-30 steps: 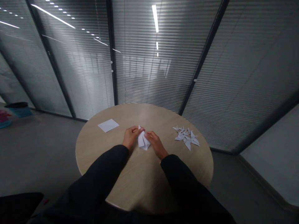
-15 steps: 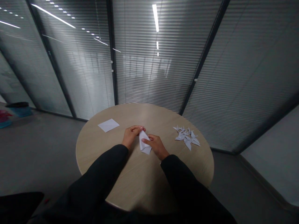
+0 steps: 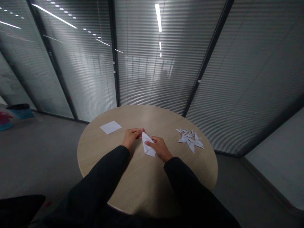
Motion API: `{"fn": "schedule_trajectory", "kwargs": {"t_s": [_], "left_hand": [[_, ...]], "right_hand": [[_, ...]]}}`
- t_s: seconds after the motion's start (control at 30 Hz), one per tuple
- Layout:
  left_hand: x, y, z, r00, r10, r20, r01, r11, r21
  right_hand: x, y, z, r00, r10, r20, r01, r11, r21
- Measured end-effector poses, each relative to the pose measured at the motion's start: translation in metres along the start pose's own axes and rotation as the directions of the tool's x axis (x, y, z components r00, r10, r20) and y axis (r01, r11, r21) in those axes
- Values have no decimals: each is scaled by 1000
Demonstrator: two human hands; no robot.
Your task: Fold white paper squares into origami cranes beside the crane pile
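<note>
So there's this long folded piece of white paper [image 3: 148,145] sitting on the table, or pretty much on it, narrow tip pointing away from the person and the wider end toward them, slightly tilted. It's right in the middle of the two hands.

The left hand [image 3: 131,138] is curled mostly closed, and its fingertips [image 3: 140,129] seem to be pinching the narrow tip of the paper, though that's a tiny spot to make out. The right hand [image 3: 160,148] is half open, with its fingers [image 3: 148,143] lying against the paper's right edge. Can't really tell if it's gripping or just pressing down. Both arms come in from the bottom in black sleeves [image 3: 102,177].

Over on the left of the table there's a flat square sheet of paper [image 3: 110,127], lying well apart from the hands. On the right there's a loose heap of white paper cranes [image 3: 190,141], all piled up and touching each other.

The table itself is a round wooden one [image 3: 99,155], and behind it there's a glass wall with blinds [image 3: 152,76]. Grey floor [image 3: 40,152] all around, plus a blue tub [image 3: 21,112] way off by the wall on the left.
</note>
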State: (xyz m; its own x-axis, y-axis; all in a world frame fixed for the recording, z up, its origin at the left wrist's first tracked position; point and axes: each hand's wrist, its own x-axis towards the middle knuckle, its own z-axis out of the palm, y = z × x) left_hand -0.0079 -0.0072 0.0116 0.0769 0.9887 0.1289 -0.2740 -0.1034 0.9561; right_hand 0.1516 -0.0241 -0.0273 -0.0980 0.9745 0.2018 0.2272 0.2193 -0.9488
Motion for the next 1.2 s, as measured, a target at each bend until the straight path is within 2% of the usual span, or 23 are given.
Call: {"fn": "schedule_trajectory", "kwargs": {"t_s": [0.27,0.53,0.83,1.2], "left_hand": [[-1,-5,3,997,39,-73,-40,999,-18],[1,-13,2,979,118,-165,-106,991,76],[-1,-9,4,1000,2,18,-2,999,36],[3,-16,1,995,101,-15,-100,991,89]], "right_hand": [[-4,-11,2,998,64,12,-65,994,88],[-10,-21,2,986,134,104,-151,971,185],[-8,-15,1,985,146,87,-160,971,176],[-8,-18,1,979,157,129,-180,964,194]]}}
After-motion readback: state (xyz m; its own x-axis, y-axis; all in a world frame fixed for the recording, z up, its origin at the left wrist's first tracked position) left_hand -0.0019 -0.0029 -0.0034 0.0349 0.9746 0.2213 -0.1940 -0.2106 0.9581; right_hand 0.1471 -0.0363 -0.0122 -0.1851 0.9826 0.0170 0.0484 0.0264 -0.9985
